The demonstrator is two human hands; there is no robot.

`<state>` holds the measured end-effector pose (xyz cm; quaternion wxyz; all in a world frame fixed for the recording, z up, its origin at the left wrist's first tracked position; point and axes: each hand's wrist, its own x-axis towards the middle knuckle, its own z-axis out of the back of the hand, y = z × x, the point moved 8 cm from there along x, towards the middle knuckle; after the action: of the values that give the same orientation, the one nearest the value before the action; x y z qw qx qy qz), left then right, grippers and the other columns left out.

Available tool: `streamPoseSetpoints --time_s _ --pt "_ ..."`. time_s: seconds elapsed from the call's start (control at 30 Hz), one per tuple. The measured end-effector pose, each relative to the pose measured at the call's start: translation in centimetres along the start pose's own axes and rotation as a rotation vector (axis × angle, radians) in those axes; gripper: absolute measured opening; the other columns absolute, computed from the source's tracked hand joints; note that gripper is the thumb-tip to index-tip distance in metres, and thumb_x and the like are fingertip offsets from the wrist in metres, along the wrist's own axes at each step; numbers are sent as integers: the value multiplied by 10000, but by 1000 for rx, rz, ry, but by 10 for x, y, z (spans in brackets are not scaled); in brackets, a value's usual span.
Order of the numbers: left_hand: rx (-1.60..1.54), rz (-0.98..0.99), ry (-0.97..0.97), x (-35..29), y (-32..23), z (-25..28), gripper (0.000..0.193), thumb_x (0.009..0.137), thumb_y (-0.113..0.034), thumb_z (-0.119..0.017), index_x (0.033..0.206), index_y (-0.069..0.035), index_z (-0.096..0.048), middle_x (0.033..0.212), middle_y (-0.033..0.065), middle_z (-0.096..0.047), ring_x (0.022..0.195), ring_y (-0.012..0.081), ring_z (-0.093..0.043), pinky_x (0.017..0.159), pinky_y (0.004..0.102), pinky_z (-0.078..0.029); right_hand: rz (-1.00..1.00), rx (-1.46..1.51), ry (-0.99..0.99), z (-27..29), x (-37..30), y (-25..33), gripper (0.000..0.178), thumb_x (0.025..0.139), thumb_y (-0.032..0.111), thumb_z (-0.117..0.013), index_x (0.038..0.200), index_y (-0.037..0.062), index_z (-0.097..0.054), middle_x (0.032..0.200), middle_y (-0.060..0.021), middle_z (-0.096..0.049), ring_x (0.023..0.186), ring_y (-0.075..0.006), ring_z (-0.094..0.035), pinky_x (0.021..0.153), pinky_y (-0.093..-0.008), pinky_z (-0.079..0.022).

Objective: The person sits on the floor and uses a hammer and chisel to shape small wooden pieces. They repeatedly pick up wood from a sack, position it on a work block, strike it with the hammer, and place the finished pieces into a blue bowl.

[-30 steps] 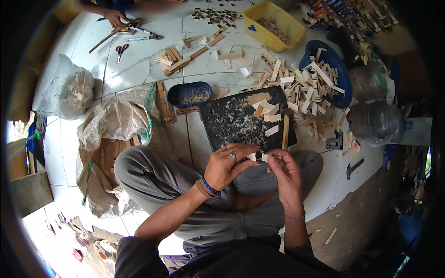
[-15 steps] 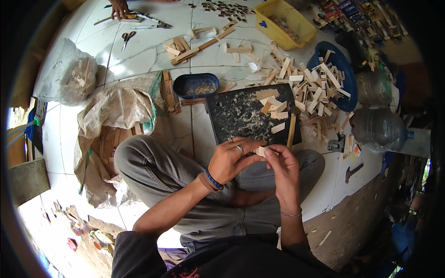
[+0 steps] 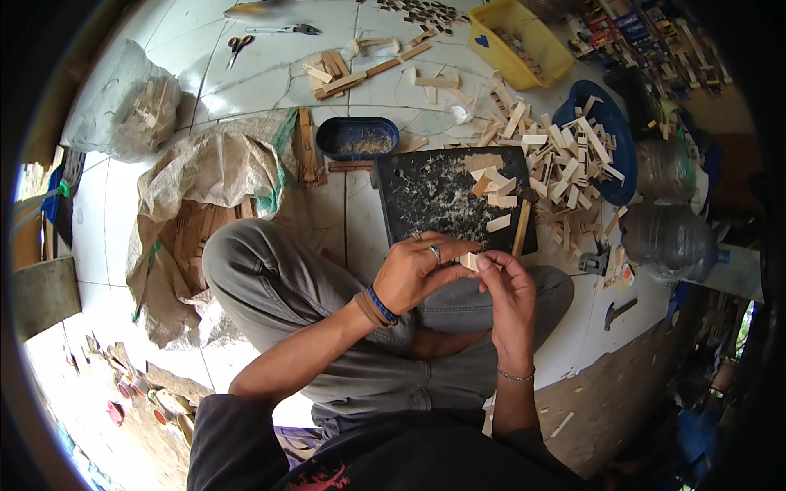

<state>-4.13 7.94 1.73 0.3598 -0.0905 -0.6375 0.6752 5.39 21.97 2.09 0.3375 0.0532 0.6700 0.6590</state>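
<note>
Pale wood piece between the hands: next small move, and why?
I'd probably steady the pale wood piece with the left hand and nudge it lightly with the right thumb. Left thumb and fingers hold it from one side, the right hand pinches the other, and it's off the black board, so only the hands seem to support it.

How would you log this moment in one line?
left hand: pinching small pale wood | right hand: pinching there too | ahead: black board bearing shavings, hammer
</note>
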Motion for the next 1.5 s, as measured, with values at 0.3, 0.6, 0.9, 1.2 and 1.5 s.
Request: streamPoseSetpoints --time_s 0.3,0.6,0.9,1.2,1.5 --pt "-9 -4 -3 0 0 1 376 847 -175 -824 1195 -52 -754 1035 121 -771 973 295 -738 879 390 -565 12 -3 1 0 1 1 226 992 183 -734 1113 -6 -703 945 -23 -731 816 -52 -594 723 -218 -442" --pt "-28 38 1 -1 4 0 378 848 -182 -823 1195 -49 -756 1030 122 -777 966 294 -739 889 392 -563 45 -9 14 -2 2 5 220 1000 162 -728 1128 -12 -688 979 -39 -746 859 -59 -662 739 -201 -460" --pt "34 -50 221 14 -8 10 634 775 -265 -890 1338 -60 -683 1307 142 -691 1204 330 -649 1034 423 -483 73 -20 -12 -5 4 5 168 990 133 -739 1079 -1 -692 939 -18 -712 824 -44 -630 721 -200 -486" --pt "443 3 231 58 20 23 197 897 -163 -769 1065 -60 -754 1005 147 -748 936 347 -701 856 422 -539 10 -74 -38 -5 3 -4 136 980 130 -749 1056 26 -706 943 26 -694 751 5 -568 654 -163 -446" --pt "604 -60 360 83 47 -28 293 909 -196 -728 1188 -108 -737 985 167 -722 912 383 -702 771 464 -570 120 102 10 -14 6 -9 190 977 135 -752 1091 -5 -692 973 -29 -711 828 -39 -651 675 -197 -515"
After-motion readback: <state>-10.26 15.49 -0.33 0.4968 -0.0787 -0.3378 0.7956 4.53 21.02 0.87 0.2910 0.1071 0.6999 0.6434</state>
